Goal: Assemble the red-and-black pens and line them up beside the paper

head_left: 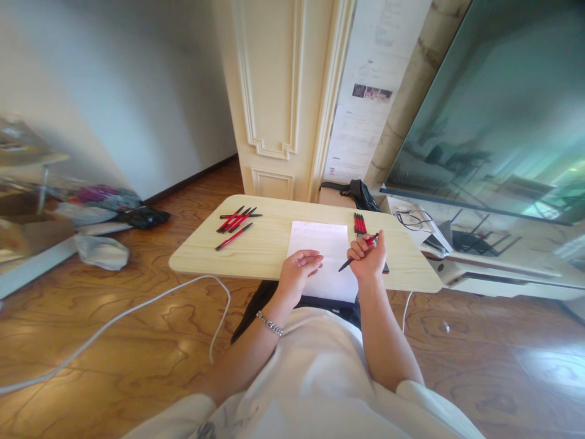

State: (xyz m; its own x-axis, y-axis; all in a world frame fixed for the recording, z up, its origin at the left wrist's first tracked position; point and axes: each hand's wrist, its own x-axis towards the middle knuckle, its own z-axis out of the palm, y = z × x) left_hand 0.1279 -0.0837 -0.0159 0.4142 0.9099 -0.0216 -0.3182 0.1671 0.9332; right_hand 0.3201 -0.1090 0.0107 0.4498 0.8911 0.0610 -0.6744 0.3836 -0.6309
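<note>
Right of the frame's center, the right hand [369, 253] grasps a pen [346, 264], tip toward the lower left. The left hand [301, 271], released and loosely curled, is at the left edge of the paper [320, 238], which overhangs the table's [265, 253] lower edge. Loose pens [234, 236] lie well apart, center left.

smooth, matt paper [320, 236] lies below the left fingers [311, 256]. the pen [348, 263] in the right fingers [359, 247] looks like glossy plastic, as do the pens [241, 221] left of the left fingers. around both, the tabletop [265, 262] shows smooth, low-sheen wood grain. behind the left fingers, the bracelet [270, 324] is shiny metal and the shirt [320, 366] matt cloth.
</note>
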